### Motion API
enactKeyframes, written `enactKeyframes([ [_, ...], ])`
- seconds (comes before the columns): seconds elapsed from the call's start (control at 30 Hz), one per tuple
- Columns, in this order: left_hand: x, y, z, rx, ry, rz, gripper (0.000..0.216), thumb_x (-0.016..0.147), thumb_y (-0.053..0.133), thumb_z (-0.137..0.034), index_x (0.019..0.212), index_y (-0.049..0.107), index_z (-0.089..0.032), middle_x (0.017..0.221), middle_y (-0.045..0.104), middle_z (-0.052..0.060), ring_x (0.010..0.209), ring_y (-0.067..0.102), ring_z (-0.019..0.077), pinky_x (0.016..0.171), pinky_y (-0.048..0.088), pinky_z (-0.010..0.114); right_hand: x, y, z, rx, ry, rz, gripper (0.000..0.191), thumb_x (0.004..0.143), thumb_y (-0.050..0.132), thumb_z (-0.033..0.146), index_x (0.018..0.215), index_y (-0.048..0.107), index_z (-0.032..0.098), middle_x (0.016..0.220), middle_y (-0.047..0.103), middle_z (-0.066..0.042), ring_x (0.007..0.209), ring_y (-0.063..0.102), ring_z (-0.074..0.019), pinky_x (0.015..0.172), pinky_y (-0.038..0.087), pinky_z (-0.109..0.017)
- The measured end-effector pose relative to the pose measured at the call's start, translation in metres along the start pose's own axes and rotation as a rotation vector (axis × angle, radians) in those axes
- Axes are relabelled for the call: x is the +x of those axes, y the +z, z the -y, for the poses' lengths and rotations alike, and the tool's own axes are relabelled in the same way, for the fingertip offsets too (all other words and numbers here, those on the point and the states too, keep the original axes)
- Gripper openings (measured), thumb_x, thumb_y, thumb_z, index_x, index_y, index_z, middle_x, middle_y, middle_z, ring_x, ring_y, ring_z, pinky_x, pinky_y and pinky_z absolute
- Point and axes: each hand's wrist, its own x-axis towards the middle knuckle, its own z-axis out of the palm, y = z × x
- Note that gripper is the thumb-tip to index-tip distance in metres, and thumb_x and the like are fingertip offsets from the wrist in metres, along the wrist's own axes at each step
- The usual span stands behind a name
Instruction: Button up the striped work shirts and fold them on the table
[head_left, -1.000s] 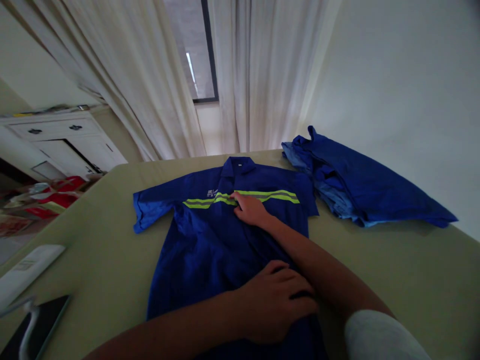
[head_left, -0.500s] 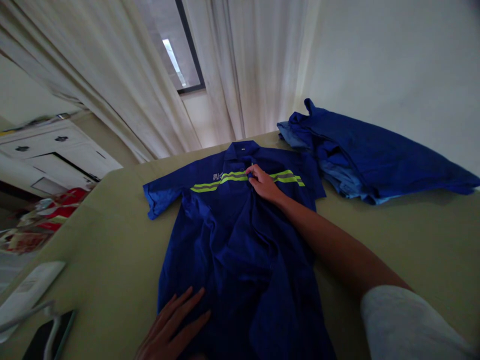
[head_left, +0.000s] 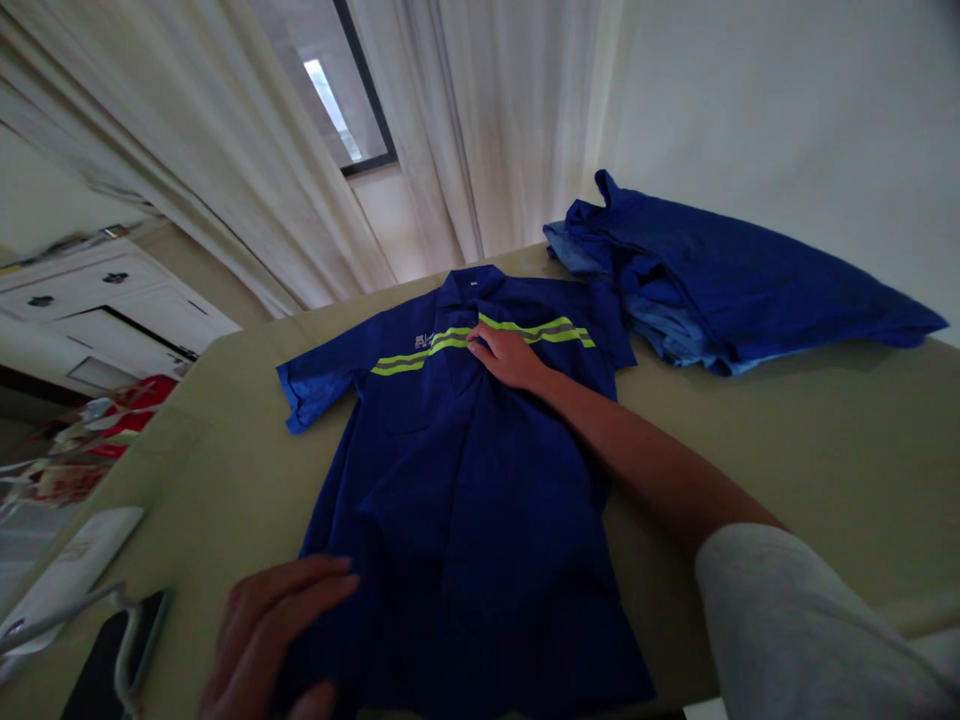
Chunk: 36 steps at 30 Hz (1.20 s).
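Note:
A dark blue short-sleeved work shirt lies front up, its collar pointing away from me. A yellow-green and grey reflective band crosses its chest, with small white lettering above. My right hand is at the front opening by the band, fingers bent and closed on the shirt's front edge; the exact pinch is partly hidden. Near the lower left side of the shirt is my left hand, slightly blurred, its fingers apart and holding nothing. Whether it touches the cloth, I cannot tell.
A heap of blue clothes sits at the table's back right, against the wall. At the left front are a black phone, a pale cable and a white flat object. Curtains hang behind the table.
The shirt front now lies flatter, its bunched middle folds spread out. My left hand has lifted and shifted left and nearer me. My right hand stays at the chest, its fingers lower on the cloth.

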Motion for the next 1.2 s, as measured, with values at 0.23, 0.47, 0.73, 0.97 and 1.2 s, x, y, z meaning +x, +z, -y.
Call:
enactKeyframes([
  [0.23, 0.078, 0.071, -0.092, 0.121, 0.151, 0.371, 0.029, 0.098, 0.056, -0.023, 0.125, 0.066, -0.025, 0.116, 0.071, 0.008, 0.099, 0.069, 0.0273, 0.088, 0.061, 0.046, 0.001, -0.018, 0.011, -0.129, 0.033, 0.146, 0.031, 0.097, 0.053, 0.020, 0.127, 0.062, 0.023, 0.117, 0.072, -0.010, 0.101, 0.066, -0.0269, 0.089, 0.045, -0.037],
  [0.47, 0.113, 0.036, -0.132, -0.248, 0.507, 0.683, 0.034, 0.100, 0.060, -0.035, 0.132, 0.062, -0.028, 0.134, 0.067, 0.006, 0.115, 0.067, 0.0216, 0.096, 0.056, 0.035, 0.002, -0.004, -0.003, 0.148, 0.096, 0.072, 0.028, 0.082, 0.049, 0.005, 0.100, 0.065, 0.018, 0.089, 0.068, -0.004, 0.084, 0.062, -0.0187, 0.079, 0.043, -0.030],
  [0.73, 0.273, 0.104, -0.028, -0.083, 0.069, 0.121, 0.043, 0.108, 0.033, -0.034, 0.134, 0.061, -0.016, 0.133, 0.068, 0.014, 0.122, 0.062, 0.0252, 0.107, 0.046, 0.041, 0.003, 0.006, -0.012, 0.549, 0.177, -0.065, 0.013, 0.078, 0.049, 0.012, 0.086, 0.056, 0.020, 0.084, 0.064, 0.000, 0.079, 0.059, -0.0152, 0.076, 0.046, -0.027],
  [0.97, 0.259, 0.148, 0.055, 0.206, -0.028, 0.273, 0.056, 0.106, 0.029, -0.043, 0.156, 0.041, -0.019, 0.166, 0.037, 0.014, 0.152, 0.035, 0.0331, 0.122, 0.029, 0.054, -0.006, 0.005, -0.006, 0.343, 0.179, -0.177, 0.018, 0.084, 0.044, 0.012, 0.089, 0.059, 0.021, 0.081, 0.064, 0.000, 0.076, 0.060, -0.0167, 0.077, 0.046, -0.029],
  [1.2, 0.275, 0.144, 0.035, 0.302, -0.202, 0.121, 0.041, 0.099, 0.039, -0.027, 0.131, 0.060, -0.014, 0.137, 0.062, 0.021, 0.126, 0.057, 0.0406, 0.111, 0.035, 0.067, -0.002, 0.010, 0.004, 0.097, 0.063, -0.070, 0.028, 0.087, 0.042, 0.007, 0.094, 0.064, 0.023, 0.098, 0.068, -0.004, 0.096, 0.061, -0.0210, 0.090, 0.044, -0.032],
])
